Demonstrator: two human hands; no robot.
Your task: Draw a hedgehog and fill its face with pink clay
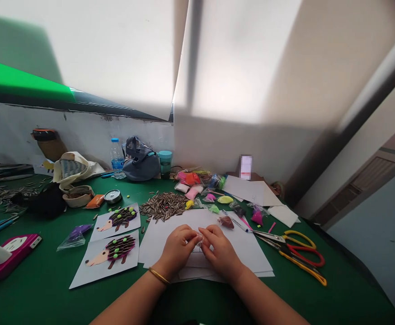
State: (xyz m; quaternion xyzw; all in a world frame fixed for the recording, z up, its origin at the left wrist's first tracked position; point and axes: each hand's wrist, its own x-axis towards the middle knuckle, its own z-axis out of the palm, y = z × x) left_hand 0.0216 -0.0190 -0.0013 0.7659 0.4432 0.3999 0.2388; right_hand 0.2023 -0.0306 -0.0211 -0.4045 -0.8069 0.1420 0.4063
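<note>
Over a stack of white paper (245, 255), my left hand (179, 248) and my right hand (223, 250) meet, thumbs and fingertips pinched. Between them is a small piece of clear crinkled plastic (199, 237), mostly covered by fingers; whether anything is inside cannot be seen. A brown packet of clay (226, 221) and a white marker (241, 223) lie just beyond my right hand. Striped sunflower seeds (165, 204) are heaped past the paper. To the left rest two hedgehog pictures (111, 255) with purple clay bodies, seed spines and green balls.
Scissors with yellow and red handles (302, 248) and a yellow cutter (306, 270) lie right. Bagged coloured clay (193, 193) spreads behind the paper. At left are a purple clay bag (78, 233), a magenta power strip (21, 253) and a round tin (112, 196). A bottle (117, 162) stands behind.
</note>
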